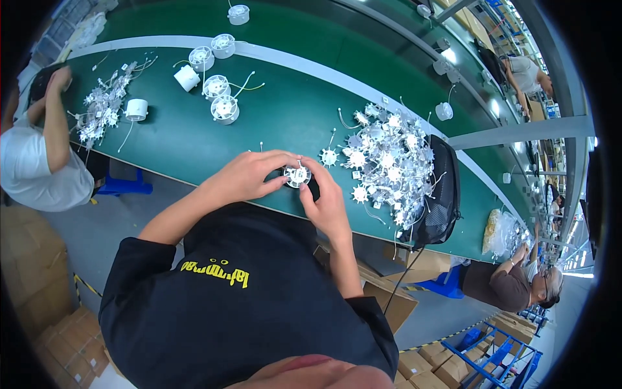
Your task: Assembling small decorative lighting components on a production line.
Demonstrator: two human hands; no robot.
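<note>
Near the table's front edge, a small white round plastic housing with spokes inside is held between my two hands. My left hand curls over its left side, thumb and forefinger against the rim. Around the right side, my right hand closes with its fingers at the far edge and its thumb near the front. A loose white star-shaped part with a short wire lies just beyond my right hand. To its right is a big heap of similar star-shaped parts with wires.
Several white cylindrical housings stand at the far left on the green table. A black bag borders the heap. Beyond a pale rail runs a green conveyor. A co-worker sits left, another right.
</note>
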